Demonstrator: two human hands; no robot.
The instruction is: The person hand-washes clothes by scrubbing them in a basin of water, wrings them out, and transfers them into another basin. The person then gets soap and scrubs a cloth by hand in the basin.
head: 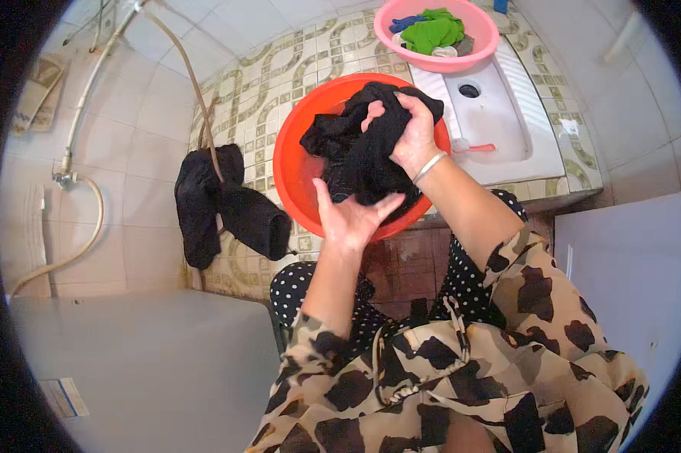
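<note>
A black cloth garment [377,150] is bunched up over a red plastic basin [293,181]. My right hand [417,133], with a pale bangle at its wrist, grips the garment's right side. Below the garment, my left hand [346,221] is turned palm up with its fingers spread. Its fingertips lie at the garment's lower edge, and some are partly hidden by the cloth. A small pink patch [373,115] shows among the black folds; I cannot tell what it is.
Another black garment [204,204] lies on the patterned tile ledge [249,272] at left, below a hanging hose [196,73]. A pink basin [436,61] of clothes stands at the far end of a squat toilet [499,122]. A red-handled brush [479,148] lies by the toilet.
</note>
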